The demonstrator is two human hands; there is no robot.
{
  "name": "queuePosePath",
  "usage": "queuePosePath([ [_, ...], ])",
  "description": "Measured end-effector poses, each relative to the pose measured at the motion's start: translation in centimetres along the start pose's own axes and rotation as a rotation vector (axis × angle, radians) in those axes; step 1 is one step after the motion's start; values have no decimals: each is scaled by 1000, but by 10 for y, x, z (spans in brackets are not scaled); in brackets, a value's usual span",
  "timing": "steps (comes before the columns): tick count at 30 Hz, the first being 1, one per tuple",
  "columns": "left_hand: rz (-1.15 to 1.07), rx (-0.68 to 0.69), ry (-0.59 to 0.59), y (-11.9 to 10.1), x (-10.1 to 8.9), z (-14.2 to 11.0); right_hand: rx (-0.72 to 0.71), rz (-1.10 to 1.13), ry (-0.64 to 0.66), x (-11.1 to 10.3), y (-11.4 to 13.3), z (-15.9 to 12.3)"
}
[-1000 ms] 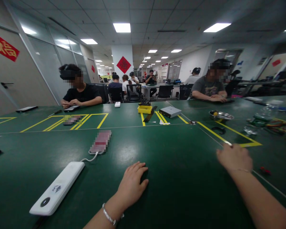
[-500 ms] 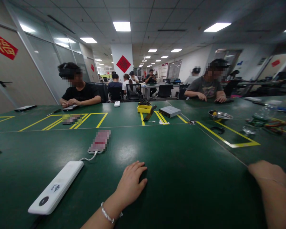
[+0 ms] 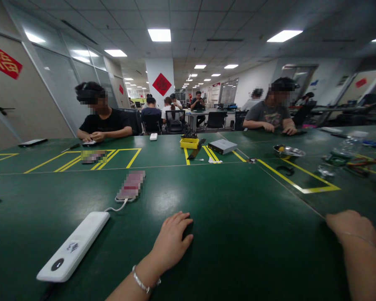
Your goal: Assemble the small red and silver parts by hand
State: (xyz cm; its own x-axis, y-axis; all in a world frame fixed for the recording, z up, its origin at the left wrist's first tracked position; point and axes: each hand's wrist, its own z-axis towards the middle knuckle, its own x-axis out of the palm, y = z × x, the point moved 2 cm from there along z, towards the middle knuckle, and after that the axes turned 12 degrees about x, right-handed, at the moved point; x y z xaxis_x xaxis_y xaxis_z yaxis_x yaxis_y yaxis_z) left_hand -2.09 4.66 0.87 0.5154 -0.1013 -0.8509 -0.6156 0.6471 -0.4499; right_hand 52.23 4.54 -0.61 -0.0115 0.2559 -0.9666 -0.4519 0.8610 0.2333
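My left hand lies flat on the green table with its fingers stretched out, holding nothing. A silver bracelet circles that wrist. To its left are a long white device with a round dark button and a phone, joined by a white cable. At the right edge, my right hand rests low over the table with its fingers curled under. Its fingertips, and anything within them, are hidden from view.
Across the table are a yellow box of black items, a grey flat box, a metal bowl and a plastic bottle. Yellow tape marks the tabletop. Co-workers sit opposite, left and right.
My right hand has moved right and closer to me, away from the yellow tape corner; a small red thing there is now out of sight. My left hand has stayed put.
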Motion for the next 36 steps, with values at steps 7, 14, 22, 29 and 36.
queuePosePath([
  [7,10,7,-2,0,1,0,160,25,231,-16,9,-17],
  [14,37,9,11,0,0,0,184,75,146,-24,13,-25],
  [22,45,2,30,1,2,0,72,87,40,-41,36,-50],
  [29,42,10,15,0,1,1,-27,92,71,-47,59,-65],
  [36,-24,-23,-95,-2,-1,3,-453,524,426,-42,147,-181],
])
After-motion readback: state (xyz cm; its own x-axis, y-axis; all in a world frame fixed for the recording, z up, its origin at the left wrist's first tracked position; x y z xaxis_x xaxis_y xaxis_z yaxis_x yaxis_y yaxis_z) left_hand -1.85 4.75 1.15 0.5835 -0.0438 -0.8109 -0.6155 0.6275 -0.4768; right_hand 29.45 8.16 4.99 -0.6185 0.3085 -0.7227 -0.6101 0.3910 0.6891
